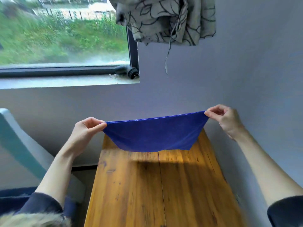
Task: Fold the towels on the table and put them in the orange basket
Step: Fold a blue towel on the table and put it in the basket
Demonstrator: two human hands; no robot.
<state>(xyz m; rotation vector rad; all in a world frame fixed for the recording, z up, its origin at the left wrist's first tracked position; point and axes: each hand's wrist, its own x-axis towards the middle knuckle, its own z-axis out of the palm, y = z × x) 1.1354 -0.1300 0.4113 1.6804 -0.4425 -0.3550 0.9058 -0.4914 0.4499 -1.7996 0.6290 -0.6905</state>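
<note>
A blue towel [154, 135] hangs doubled over in the air above the far end of the wooden table [147, 185]. My left hand [86, 130] pinches its left top corner between thumb and fingers. My right hand [224, 118] pinches the right top corner, a little higher up. The towel's top edge is stretched between the two hands and its lower fold sags just above the tabletop, casting a shadow on the wood. No orange basket is in view.
The narrow table runs away from me and ends at a grey wall. A window with a dark brush [129, 72] on its sill lies at the upper left. A patterned curtain [165, 20] hangs bunched above. A pale chair [19, 145] stands left of the table.
</note>
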